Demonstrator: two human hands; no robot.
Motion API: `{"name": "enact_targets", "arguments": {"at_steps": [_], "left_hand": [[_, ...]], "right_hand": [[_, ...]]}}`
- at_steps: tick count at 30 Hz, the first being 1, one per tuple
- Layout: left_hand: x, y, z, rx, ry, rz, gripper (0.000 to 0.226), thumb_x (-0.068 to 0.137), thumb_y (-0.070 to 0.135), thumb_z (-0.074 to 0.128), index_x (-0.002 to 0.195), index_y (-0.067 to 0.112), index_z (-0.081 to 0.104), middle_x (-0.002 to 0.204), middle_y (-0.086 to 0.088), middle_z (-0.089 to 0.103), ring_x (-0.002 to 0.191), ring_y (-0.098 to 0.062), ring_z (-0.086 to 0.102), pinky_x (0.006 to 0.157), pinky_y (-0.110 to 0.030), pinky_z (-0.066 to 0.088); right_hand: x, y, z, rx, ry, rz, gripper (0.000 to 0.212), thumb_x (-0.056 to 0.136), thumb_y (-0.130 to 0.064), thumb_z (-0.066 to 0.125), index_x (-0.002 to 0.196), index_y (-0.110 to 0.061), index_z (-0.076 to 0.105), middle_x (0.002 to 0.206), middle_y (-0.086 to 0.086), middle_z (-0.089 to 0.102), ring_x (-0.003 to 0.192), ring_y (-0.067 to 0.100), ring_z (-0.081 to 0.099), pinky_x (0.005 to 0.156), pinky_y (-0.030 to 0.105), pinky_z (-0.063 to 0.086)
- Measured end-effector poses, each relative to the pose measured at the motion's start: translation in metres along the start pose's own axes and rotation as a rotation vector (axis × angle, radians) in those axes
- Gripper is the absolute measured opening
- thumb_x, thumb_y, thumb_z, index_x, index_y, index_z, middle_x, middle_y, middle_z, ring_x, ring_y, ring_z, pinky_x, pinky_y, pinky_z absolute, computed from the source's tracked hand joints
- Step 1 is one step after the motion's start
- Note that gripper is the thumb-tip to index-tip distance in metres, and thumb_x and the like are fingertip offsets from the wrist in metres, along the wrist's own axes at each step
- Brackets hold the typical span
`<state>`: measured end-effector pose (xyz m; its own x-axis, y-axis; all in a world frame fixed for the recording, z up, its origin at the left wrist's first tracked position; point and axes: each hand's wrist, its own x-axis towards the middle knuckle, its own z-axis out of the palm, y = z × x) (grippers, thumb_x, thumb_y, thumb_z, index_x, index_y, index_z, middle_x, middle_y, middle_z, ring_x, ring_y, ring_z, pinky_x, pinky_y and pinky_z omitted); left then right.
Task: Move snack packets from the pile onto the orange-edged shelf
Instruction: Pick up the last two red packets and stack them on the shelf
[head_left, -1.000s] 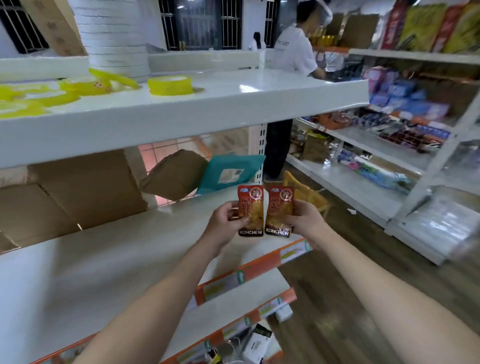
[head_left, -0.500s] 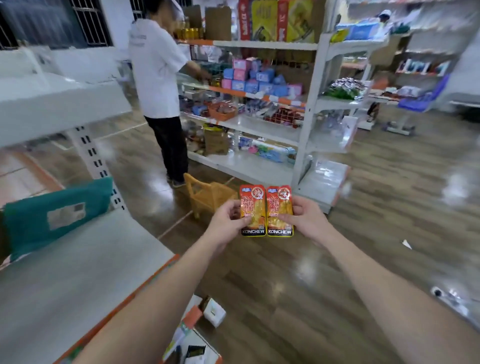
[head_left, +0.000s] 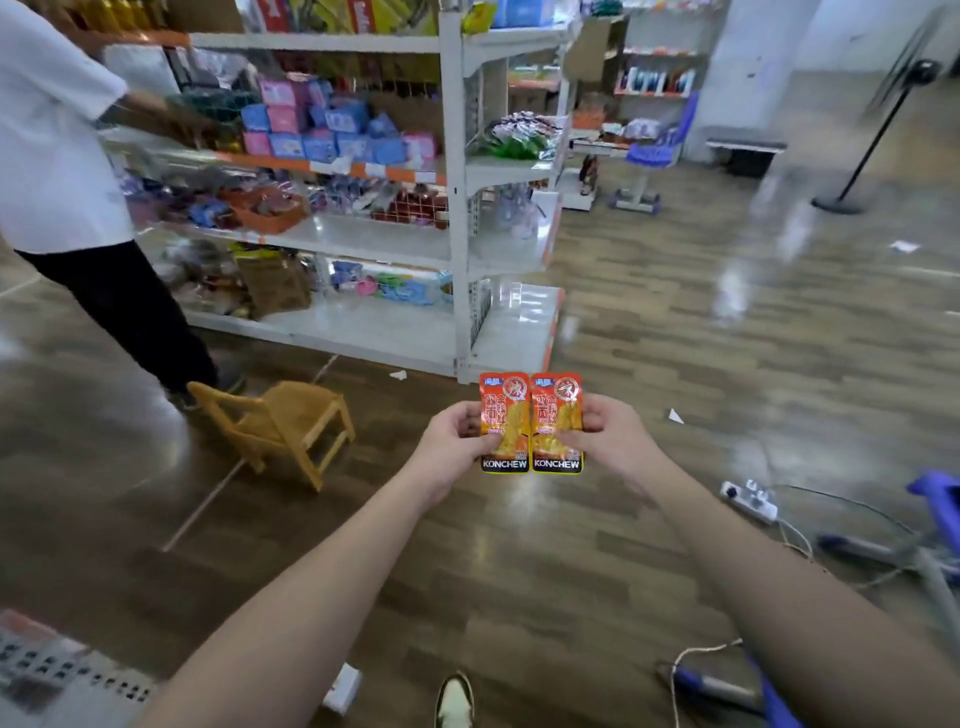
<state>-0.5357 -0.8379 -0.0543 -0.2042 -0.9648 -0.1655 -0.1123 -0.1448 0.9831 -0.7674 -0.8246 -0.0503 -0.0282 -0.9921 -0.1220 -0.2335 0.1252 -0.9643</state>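
Behind the snack packets (head_left: 505, 415) the fingers of the left hand (head_left: 449, 448) and right hand (head_left: 615, 441) are hidden, the thumbs cover the packets' outer edges, the shelf goods (head_left: 322, 130) beyond the hands are blurred, and the person (head_left: 57, 156) far to their left is cut off by the picture's edge.

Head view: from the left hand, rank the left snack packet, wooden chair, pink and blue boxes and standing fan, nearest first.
1. left snack packet, pinched in the left hand
2. wooden chair, on the floor, left
3. pink and blue boxes, shelf beyond the chair
4. standing fan, far back right
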Motion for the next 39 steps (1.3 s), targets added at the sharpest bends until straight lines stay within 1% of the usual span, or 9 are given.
{"name": "enact_targets", "arguments": {"at_steps": [4,9,14,19,25,28,32,36,39], "left_hand": [[0.065,0.004,0.008,0.003,-0.057,-0.005,0.033,0.089,0.000,0.071,0.118,0.013,0.063,0.109,-0.004,0.073,0.104,-0.019,0.071,0.091,-0.038,0.058],[0.152,0.017,0.008,0.000,-0.094,0.029,0.035,0.085,-0.004,0.073,0.112,0.017,0.064,0.108,-0.005,0.074,0.106,-0.023,0.069,0.093,-0.041,0.057],[0.230,0.034,0.015,-0.005,-0.183,0.022,0.036,0.087,0.002,0.074,0.113,0.024,0.064,0.109,0.002,0.075,0.105,-0.016,0.071,0.095,-0.042,0.057],[0.295,0.048,0.036,-0.038,-0.235,-0.006,0.035,0.089,-0.001,0.070,0.117,0.019,0.062,0.111,-0.003,0.074,0.104,-0.017,0.071,0.090,-0.032,0.058],[0.389,0.056,0.078,-0.063,-0.235,-0.042,0.041,0.088,0.000,0.071,0.124,0.014,0.057,0.114,-0.004,0.071,0.106,-0.021,0.069,0.092,-0.037,0.057],[0.436,0.065,0.107,-0.080,-0.233,-0.023,0.046,0.088,-0.005,0.069,0.129,0.009,0.053,0.114,-0.006,0.069,0.104,-0.021,0.068,0.086,-0.031,0.058],[0.505,0.079,0.151,-0.095,-0.211,-0.033,0.050,0.087,-0.003,0.071,0.132,0.006,0.052,0.120,-0.011,0.068,0.110,-0.027,0.067,0.087,-0.034,0.057],[0.560,0.095,0.189,-0.136,-0.178,-0.027,0.041,0.087,-0.005,0.069,0.123,0.011,0.057,0.114,-0.008,0.069,0.104,-0.022,0.068,0.081,-0.029,0.057],[0.602,0.105,0.209,-0.157,-0.168,-0.015,0.041,0.088,-0.008,0.067,0.122,0.012,0.057,0.107,-0.006,0.070,0.098,-0.021,0.067,0.079,-0.026,0.057]], "right_hand": [[0.051,0.001,-0.019,-0.015,0.063,0.026,0.029,0.084,0.006,0.073,0.111,-0.002,0.064,0.098,0.012,0.076,0.079,0.015,0.073,0.067,0.026,0.059],[0.119,-0.005,-0.036,0.015,0.129,0.031,0.029,0.083,0.010,0.069,0.110,0.000,0.063,0.099,0.015,0.076,0.085,0.024,0.073,0.070,0.033,0.059],[0.181,-0.012,-0.052,0.030,0.201,0.055,0.029,0.084,0.012,0.066,0.111,0.002,0.062,0.101,0.017,0.074,0.081,0.018,0.070,0.060,0.020,0.053],[0.234,-0.011,-0.081,0.068,0.227,0.060,0.029,0.085,0.013,0.065,0.107,-0.006,0.062,0.099,0.014,0.073,0.085,0.019,0.071,0.067,0.023,0.056],[0.313,0.003,-0.140,0.078,0.265,0.052,0.029,0.086,0.009,0.067,0.111,-0.006,0.061,0.101,0.014,0.073,0.090,0.023,0.070,0.073,0.028,0.059],[0.356,0.003,-0.178,0.098,0.250,0.055,0.029,0.087,0.009,0.067,0.111,-0.006,0.060,0.100,0.014,0.073,0.085,0.021,0.070,0.064,0.022,0.055],[0.413,0.001,-0.234,0.093,0.228,0.048,0.027,0.086,0.010,0.068,0.103,-0.010,0.060,0.097,0.012,0.073,0.083,0.020,0.070,0.061,0.020,0.053],[0.470,0.004,-0.286,0.085,0.200,0.058,0.028,0.085,0.010,0.069,0.103,-0.010,0.062,0.100,0.016,0.074,0.089,0.026,0.071,0.070,0.031,0.056],[0.511,0.003,-0.318,0.076,0.190,0.059,0.028,0.084,0.009,0.070,0.101,-0.011,0.062,0.101,0.018,0.073,0.088,0.027,0.070,0.069,0.031,0.054]]}}
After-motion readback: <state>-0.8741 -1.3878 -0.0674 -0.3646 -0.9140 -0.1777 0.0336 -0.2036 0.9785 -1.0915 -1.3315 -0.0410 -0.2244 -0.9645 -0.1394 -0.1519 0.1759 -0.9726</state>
